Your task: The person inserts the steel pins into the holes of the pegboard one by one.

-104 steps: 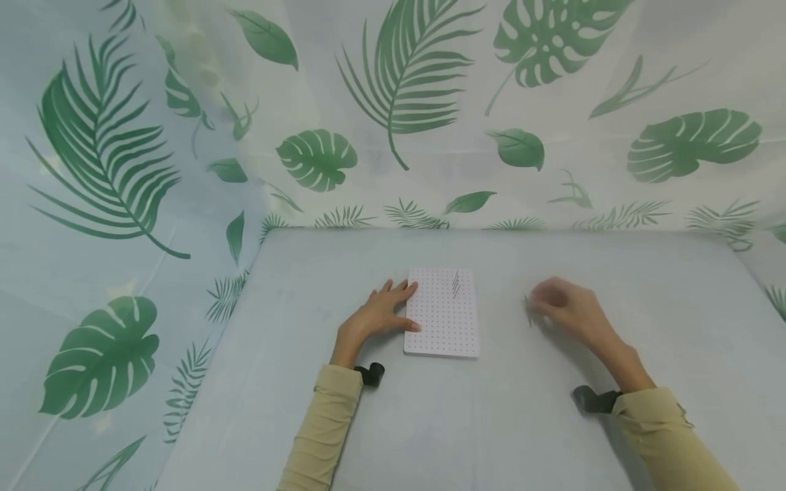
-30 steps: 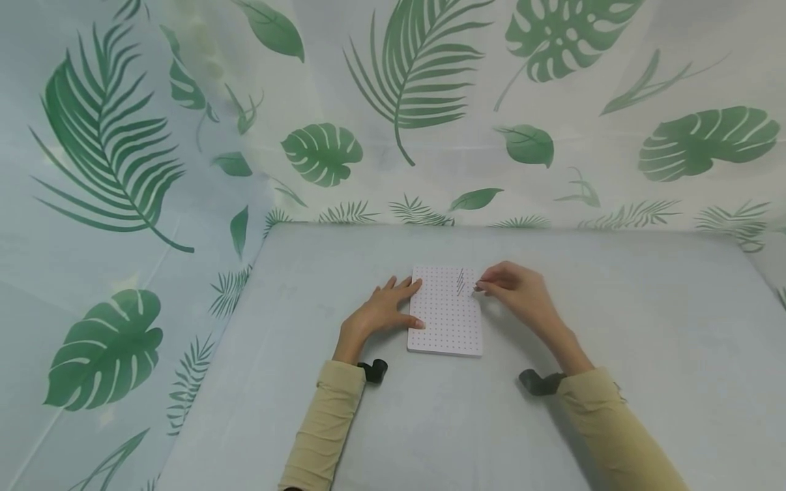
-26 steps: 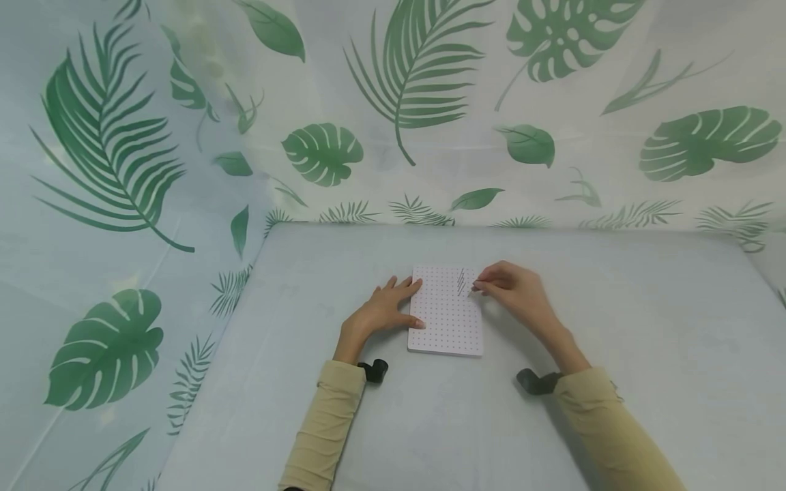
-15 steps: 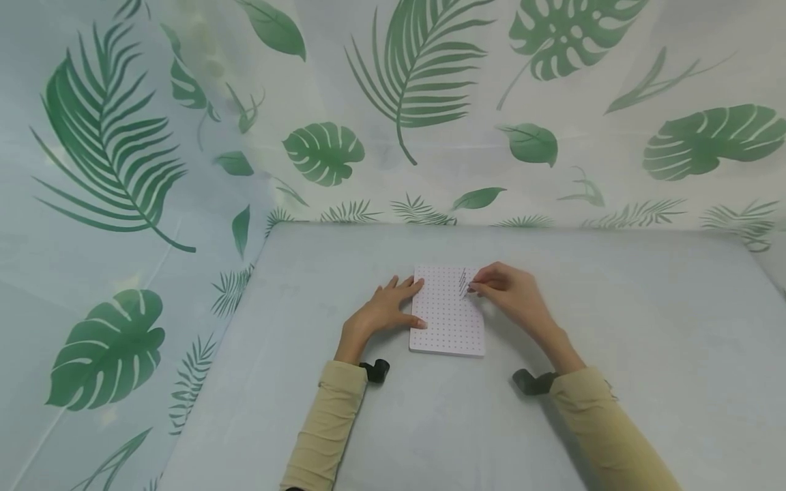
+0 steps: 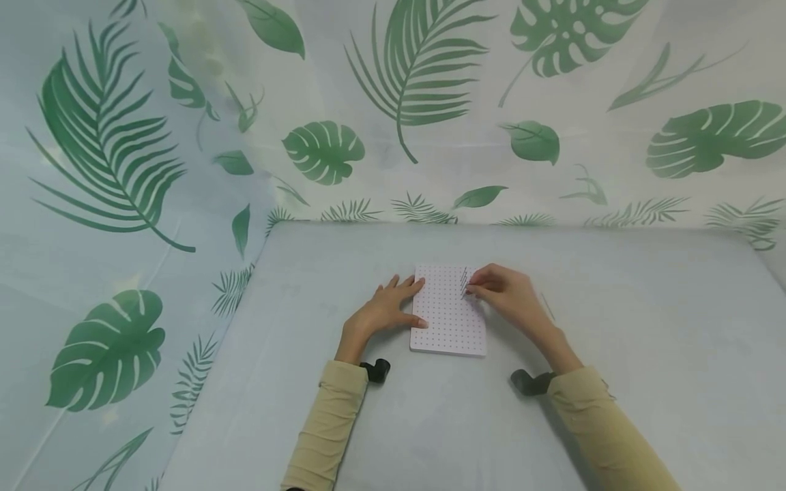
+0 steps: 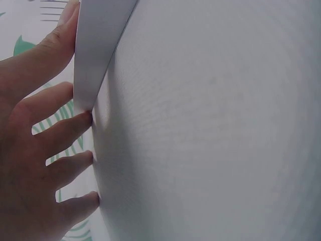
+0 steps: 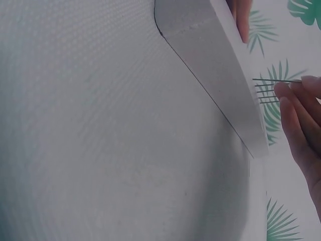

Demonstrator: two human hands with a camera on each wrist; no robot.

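Note:
A white pegboard [image 5: 443,320] with rows of small holes lies on the table. Several thin dark metal pins [image 5: 463,281] stand in a line near its far right corner. My left hand [image 5: 382,312] rests at the board's left edge, thumb and index finger on its top; in the left wrist view the spread fingers [image 6: 70,130] are fairly straight beside the board's side [image 6: 95,55]. My right hand [image 5: 506,294] pinches a thin metal pin [image 7: 273,80] between thumb and fingers. That pin's tip is at the board's surface, beside the standing pins; whether it sits in a hole I cannot tell.
The board lies on a pale grey table [image 5: 307,266]. A thin line like a loose pin [image 5: 548,306] lies on the table behind my right wrist. Leaf-patterned white cloth [image 5: 430,82] hangs at the back and left.
My right hand has come from the table at the right to the board, carrying the pin, then a little farther left to the row of pins. My left hand stays on the board.

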